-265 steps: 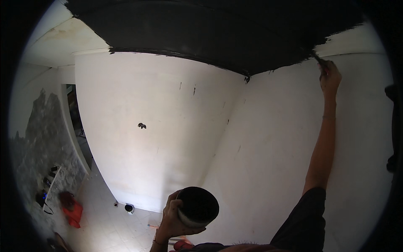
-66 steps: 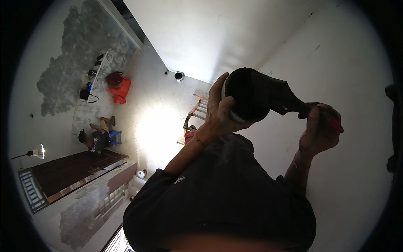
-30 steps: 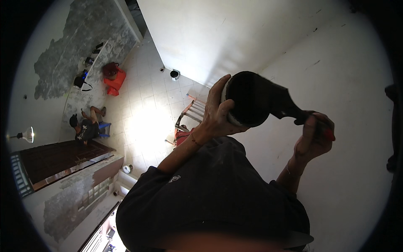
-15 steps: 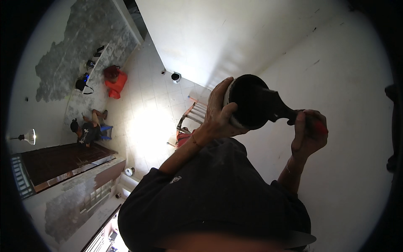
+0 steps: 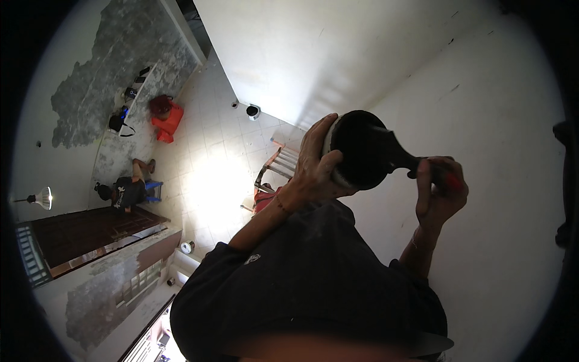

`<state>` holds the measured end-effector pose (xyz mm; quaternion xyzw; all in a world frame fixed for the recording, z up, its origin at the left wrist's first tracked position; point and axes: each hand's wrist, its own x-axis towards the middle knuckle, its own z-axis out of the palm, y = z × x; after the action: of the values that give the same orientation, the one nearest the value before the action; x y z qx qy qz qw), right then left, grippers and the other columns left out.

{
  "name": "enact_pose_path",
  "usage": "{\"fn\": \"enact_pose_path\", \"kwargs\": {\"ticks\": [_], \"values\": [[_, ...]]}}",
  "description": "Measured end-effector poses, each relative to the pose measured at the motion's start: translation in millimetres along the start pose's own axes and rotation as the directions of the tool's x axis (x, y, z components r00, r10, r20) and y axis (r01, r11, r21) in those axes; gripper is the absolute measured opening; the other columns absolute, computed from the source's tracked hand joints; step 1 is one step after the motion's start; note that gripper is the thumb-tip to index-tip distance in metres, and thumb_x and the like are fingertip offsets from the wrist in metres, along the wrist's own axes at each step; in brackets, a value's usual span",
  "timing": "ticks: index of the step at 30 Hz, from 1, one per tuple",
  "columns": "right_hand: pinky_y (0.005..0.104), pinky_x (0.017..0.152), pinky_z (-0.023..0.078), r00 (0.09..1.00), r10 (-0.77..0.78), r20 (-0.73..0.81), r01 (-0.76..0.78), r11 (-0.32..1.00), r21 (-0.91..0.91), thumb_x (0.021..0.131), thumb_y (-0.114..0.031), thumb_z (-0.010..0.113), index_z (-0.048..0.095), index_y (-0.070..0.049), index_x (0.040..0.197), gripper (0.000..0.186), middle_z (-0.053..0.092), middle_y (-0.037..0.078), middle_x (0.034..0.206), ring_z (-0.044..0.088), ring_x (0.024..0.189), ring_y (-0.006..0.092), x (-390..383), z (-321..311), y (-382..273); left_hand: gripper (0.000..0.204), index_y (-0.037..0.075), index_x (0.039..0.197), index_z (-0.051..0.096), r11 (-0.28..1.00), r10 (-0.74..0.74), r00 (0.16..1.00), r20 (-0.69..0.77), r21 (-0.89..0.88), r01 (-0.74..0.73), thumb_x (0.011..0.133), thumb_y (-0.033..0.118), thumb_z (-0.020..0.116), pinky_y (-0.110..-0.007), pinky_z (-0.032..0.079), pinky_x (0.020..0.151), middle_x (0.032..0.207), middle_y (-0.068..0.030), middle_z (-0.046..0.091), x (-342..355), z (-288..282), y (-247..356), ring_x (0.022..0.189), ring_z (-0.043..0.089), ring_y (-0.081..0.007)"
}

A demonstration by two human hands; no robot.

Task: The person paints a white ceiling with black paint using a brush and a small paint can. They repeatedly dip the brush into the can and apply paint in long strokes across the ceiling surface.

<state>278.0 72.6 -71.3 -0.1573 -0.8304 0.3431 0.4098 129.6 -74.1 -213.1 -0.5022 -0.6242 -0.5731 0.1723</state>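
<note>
Up in front of me, my left hand (image 5: 313, 166) is wrapped round the side of a round pot (image 5: 354, 154) with a light outer wall and a very dark inside. The thumb lies along its near edge. My right hand (image 5: 443, 196) is closed round the handle of a wide paintbrush (image 5: 392, 154), which has a red part by the fingers. The brush head reaches over the mouth of the pot. How deep it goes and what the pot contains are too dark to tell.
A ladder (image 5: 284, 163) stands below my left forearm. White walls (image 5: 482, 181) rise ahead and to the right. On the tiled floor are a small bucket (image 5: 253, 112), a person in red (image 5: 167, 119) and another person on a blue stool (image 5: 154, 191). A lit bulb (image 5: 43, 198) shows far left.
My right hand and the brush have shifted slightly left, bringing the brush head further over the pot. The pot and my left hand have barely moved.
</note>
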Motion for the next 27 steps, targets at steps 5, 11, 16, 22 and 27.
{"fn": "enact_pose_path", "kwargs": {"ticks": [5, 11, 16, 22, 27], "values": [[0.0260, 0.063, 0.054, 0.997, -0.076, 0.007, 0.076, 0.994, -0.073, 0.090, -0.001, 0.077, 0.070, 0.003, 0.091, 0.008, 0.071, 0.010, 0.078, 0.071, 0.068, 0.0169, 8, 0, 0, 0.101, 0.028, 0.138, 0.033, 0.999, 0.007, 1.000, -0.010, -0.042, -0.007, 0.063, 0.040, 0.100, -0.061, 0.050, 0.103, 0.153, -0.0379, 0.036, -1, 2, -1, 0.134, 0.049, -0.0569], [0.0260, 0.063, 0.053, 0.996, 0.086, 0.000, -0.086, 0.996, -0.016, 0.090, -0.001, 0.076, 0.071, 0.003, 0.086, 0.009, 0.072, 0.010, 0.076, 0.070, 0.069, 0.0167, 6, 1, -4, 0.081, 0.019, 0.118, 0.046, 0.990, -0.057, 0.998, -0.027, -0.132, 0.053, 0.058, 0.030, 0.099, -0.065, 0.042, 0.108, 0.152, -0.0377, 0.038, 0, 0, 4, 0.135, 0.046, -0.0582], [0.0264, 0.063, 0.054, 0.988, -0.142, 0.055, 0.149, 0.976, -0.161, 0.092, -0.003, 0.075, 0.068, 0.003, 0.094, 0.009, 0.071, 0.008, 0.072, 0.071, 0.068, 0.0161, 10, 5, -2, 0.076, 0.014, 0.113, 0.048, 0.989, -0.049, 0.999, -0.009, -0.144, 0.047, 0.058, 0.028, 0.099, -0.065, 0.042, 0.108, 0.152, -0.0379, 0.038, 3, -2, 6, 0.136, 0.045, -0.0585], [0.0242, 0.060, 0.054, 0.995, 0.096, 0.022, -0.094, 0.993, -0.076, 0.092, -0.001, 0.075, 0.065, 0.003, 0.091, 0.010, 0.071, 0.007, 0.074, 0.073, 0.067, 0.0137, 2, -1, 1, 0.069, 0.006, 0.123, 0.052, 0.994, -0.033, 0.999, -0.032, -0.104, 0.029, 0.071, 0.032, 0.090, -0.064, 0.040, 0.111, 0.151, -0.0379, 0.039, -7, 3, 2, 0.138, 0.044, -0.0568], [0.0292, 0.068, 0.057, 0.987, 0.150, 0.052, -0.151, 0.989, 0.002, 0.084, -0.007, 0.084, 0.071, -0.005, 0.082, 0.014, 0.072, 0.007, 0.073, 0.072, 0.068, 0.0155, 1, 5, 4, 0.100, 0.014, 0.147, 0.034, 0.997, 0.006, 0.999, -0.052, -0.081, -0.010, 0.070, 0.037, 0.094, -0.062, 0.047, 0.103, 0.142, -0.0385, 0.046, -1, 5, -4, 0.126, 0.053, -0.0555]]}}
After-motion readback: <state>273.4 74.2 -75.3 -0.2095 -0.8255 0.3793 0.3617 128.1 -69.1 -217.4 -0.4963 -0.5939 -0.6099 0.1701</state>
